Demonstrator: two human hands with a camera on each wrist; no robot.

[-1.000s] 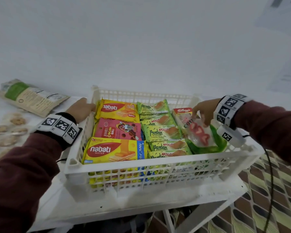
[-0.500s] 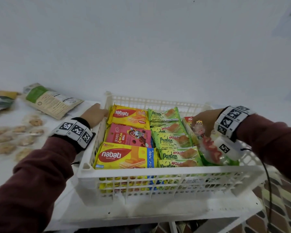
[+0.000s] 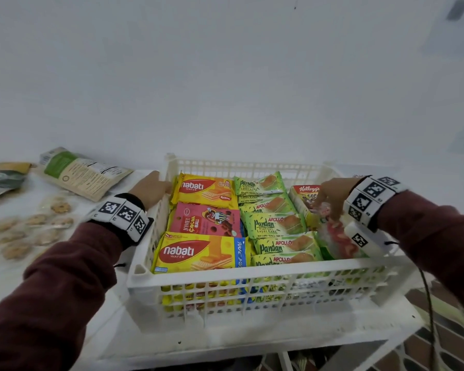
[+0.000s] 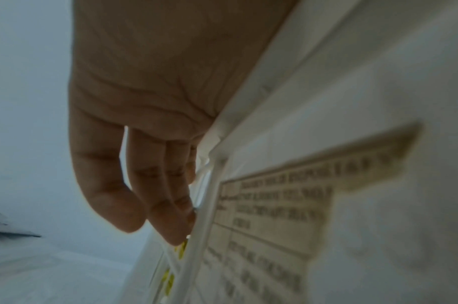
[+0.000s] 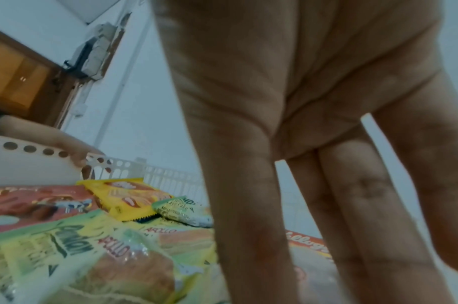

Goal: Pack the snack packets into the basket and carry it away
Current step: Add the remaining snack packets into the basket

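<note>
A white slatted basket (image 3: 252, 274) stands on the white table, filled with snack packets: yellow nabati wafers (image 3: 198, 253), a pink cocoa ball pack (image 3: 204, 218), green Pandan cakes (image 3: 273, 223) and a Kellogg's pack (image 3: 303, 194). My left hand (image 3: 152, 190) holds the basket's left rim. Its fingers (image 4: 155, 195) lie down the outer wall and its thumb (image 5: 77, 158) hooks over the rim. My right hand (image 3: 332, 199) reaches into the right end. Its straight, spread fingers (image 5: 253, 205) press down on a clear packet with red print (image 3: 338, 236).
Left of the basket lie a green-and-cream pouch (image 3: 83, 172), a dark packet (image 3: 3, 178) and several wrapped cookies (image 3: 24, 231). The table's front edge (image 3: 252, 341) runs just below the basket. Patterned floor (image 3: 453, 344) shows at the lower right.
My right hand has pushed the clear red-printed packet down into the basket's right end. The left hand has stayed on the left rim.
</note>
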